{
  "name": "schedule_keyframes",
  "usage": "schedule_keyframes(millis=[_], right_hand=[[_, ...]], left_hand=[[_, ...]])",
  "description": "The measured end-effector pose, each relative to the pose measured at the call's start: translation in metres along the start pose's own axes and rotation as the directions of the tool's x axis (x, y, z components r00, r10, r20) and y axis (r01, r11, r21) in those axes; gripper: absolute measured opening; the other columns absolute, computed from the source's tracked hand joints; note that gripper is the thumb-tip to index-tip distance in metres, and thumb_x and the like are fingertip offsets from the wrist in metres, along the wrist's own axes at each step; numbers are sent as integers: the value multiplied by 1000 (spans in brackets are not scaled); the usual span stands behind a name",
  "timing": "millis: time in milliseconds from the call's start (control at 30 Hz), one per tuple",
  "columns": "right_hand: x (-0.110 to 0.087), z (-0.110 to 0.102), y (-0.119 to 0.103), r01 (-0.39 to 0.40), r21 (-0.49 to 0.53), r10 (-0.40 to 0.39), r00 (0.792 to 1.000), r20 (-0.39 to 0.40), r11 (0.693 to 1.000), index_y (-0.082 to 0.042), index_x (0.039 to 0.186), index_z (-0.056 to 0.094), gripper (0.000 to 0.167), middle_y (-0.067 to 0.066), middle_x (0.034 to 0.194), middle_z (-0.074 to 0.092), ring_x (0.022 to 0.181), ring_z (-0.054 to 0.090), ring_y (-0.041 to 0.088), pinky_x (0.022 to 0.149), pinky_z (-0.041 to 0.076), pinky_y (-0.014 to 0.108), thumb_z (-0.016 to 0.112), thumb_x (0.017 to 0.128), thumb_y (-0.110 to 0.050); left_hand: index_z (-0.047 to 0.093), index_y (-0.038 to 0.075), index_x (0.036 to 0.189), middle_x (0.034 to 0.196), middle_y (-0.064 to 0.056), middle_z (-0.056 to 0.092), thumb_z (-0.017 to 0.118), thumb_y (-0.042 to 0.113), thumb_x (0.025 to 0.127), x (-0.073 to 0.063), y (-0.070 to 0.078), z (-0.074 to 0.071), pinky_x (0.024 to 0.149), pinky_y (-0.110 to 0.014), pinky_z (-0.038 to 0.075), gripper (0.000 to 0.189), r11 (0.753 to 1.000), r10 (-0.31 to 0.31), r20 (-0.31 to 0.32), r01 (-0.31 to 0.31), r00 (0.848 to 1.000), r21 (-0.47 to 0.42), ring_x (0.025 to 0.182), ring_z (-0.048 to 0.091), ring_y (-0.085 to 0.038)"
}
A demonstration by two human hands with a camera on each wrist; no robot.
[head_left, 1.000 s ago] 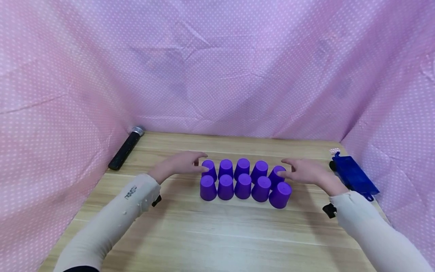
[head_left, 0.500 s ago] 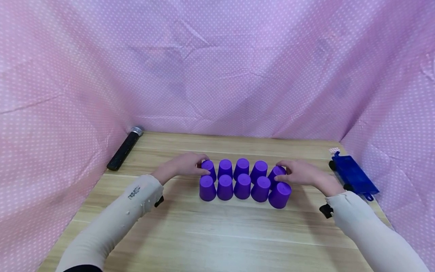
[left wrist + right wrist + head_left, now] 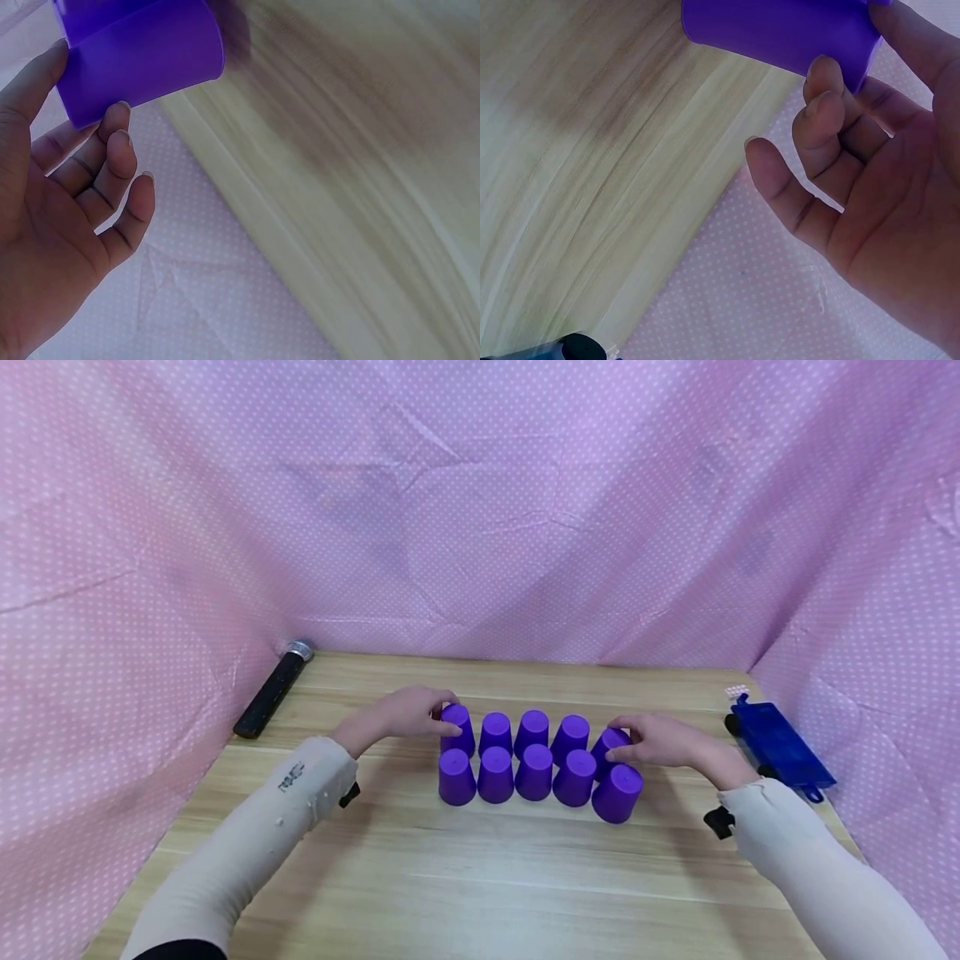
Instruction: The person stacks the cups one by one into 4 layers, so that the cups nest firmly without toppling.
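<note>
Two rows of purple cups stand upside down on the wooden table, several in each row. My left hand (image 3: 408,713) pinches the back row's leftmost cup (image 3: 458,735) near its closed end; the left wrist view shows thumb and fingers on that cup (image 3: 142,56). At the other end of the back row, my right hand (image 3: 663,741) pinches the rightmost cup (image 3: 609,750) between thumb and fingers, and this cup (image 3: 780,34) also shows in the right wrist view. The front row's leftmost cup (image 3: 457,778) and rightmost cup (image 3: 617,795) stand untouched just before them.
A black microphone (image 3: 273,691) lies at the table's left edge. On the right edge sits a blue toy-like object with black wheels (image 3: 782,747), beside a small pink-and-white item (image 3: 737,692). Pink dotted cloth (image 3: 480,510) hangs behind and along both sides of the wooden table (image 3: 495,885).
Both hands have closed in on the end cups of the back row and taken hold of them. The left one's cup has risen slightly; the right one's cup stays about where it was.
</note>
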State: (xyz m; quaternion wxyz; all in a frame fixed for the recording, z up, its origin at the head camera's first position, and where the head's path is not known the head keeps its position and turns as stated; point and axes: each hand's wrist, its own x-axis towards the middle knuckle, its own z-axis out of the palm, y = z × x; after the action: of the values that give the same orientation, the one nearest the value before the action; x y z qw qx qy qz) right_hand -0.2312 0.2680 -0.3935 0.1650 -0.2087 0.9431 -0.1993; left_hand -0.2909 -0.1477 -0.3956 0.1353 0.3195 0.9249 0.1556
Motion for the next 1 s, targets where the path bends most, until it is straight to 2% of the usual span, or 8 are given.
schedule_keyframes(millis=[133, 400, 567, 767, 1000], right_hand=[[0, 0, 2, -2, 12, 2, 1000, 6, 1000, -5, 129, 62, 55, -1, 90, 69, 80, 59, 13, 72, 47, 32, 73, 89, -42], [0, -1, 2, 21, 53, -22, 1000, 18, 998, -5, 124, 64, 48, -2, 88, 69, 78, 59, 11, 72, 47, 31, 74, 89, -37], [1, -1, 3, 36, 63, -37, 999, 22, 997, -4, 123, 64, 46, -3, 85, 69, 75, 58, 10, 70, 47, 30, 74, 89, -35], [2, -1, 6, 54, 61, -55, 998, 14, 997, -3, 121, 65, 44, -3, 87, 70, 77, 60, 10, 74, 48, 31, 74, 90, -32], [3, -1, 4, 62, 84, -64, 998, 20, 994, 0, 122, 66, 46, -1, 89, 71, 80, 60, 10, 76, 49, 32, 74, 89, -31]], left_hand=[[64, 16, 126, 91, 3, 68, 71, 51, 89, 3, 0, -7, 78, -33, 50, 52, 1000, -1, -11, 2, 1000, 14, 82, 60, -12], [63, 13, 127, 98, 0, 70, 70, 49, 90, 10, 1, -18, 81, -35, 52, 52, 999, -9, 17, 8, 1000, 38, 87, 64, -14], [64, 14, 125, 99, 0, 71, 70, 49, 90, 18, 3, -23, 82, -36, 52, 51, 998, -12, 7, 12, 1000, 58, 89, 65, -15], [61, 14, 131, 99, -1, 70, 68, 50, 91, 29, 9, -28, 81, -37, 52, 53, 997, -13, 15, 12, 1000, 77, 88, 64, -16], [63, 11, 130, 98, -4, 71, 71, 45, 91, 43, 14, -35, 79, -36, 53, 52, 995, 29, 4, -29, 1000, 94, 86, 65, -17]])
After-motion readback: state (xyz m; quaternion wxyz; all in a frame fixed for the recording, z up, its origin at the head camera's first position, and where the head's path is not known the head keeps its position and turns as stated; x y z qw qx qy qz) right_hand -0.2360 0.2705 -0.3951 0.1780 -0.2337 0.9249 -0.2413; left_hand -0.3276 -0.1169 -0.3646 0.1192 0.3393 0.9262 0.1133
